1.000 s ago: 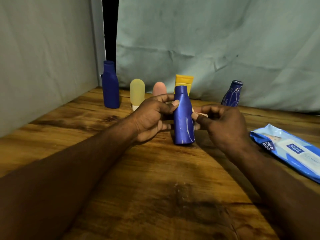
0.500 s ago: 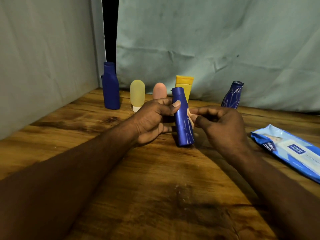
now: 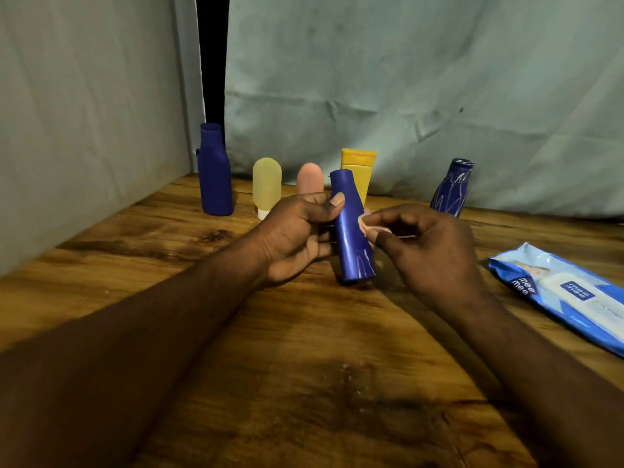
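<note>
- Blue bottle (image 3: 353, 231) has tipped since a second ago: it stood straight, and now its top leans left, with its base down at the wooden table (image 3: 304, 366).
- My left hand (image 3: 297, 238) curls round its upper half, thumb across the front. My right hand (image 3: 429, 251) pinches a small pale wad (image 3: 366, 224) against the bottle's right side, where I could barely see it before.
- I judge the wiping midway, since white streaks remain near the base.
- Behind stand a tall dark bottle (image 3: 214, 173), a yellowish bottle (image 3: 266, 184), a pink bottle (image 3: 310, 179), a yellow tube (image 3: 359, 167) and a streaked bottle (image 3: 452, 189). A wipes pack (image 3: 567, 295) lies to the right. Nothing blocks the hands.
</note>
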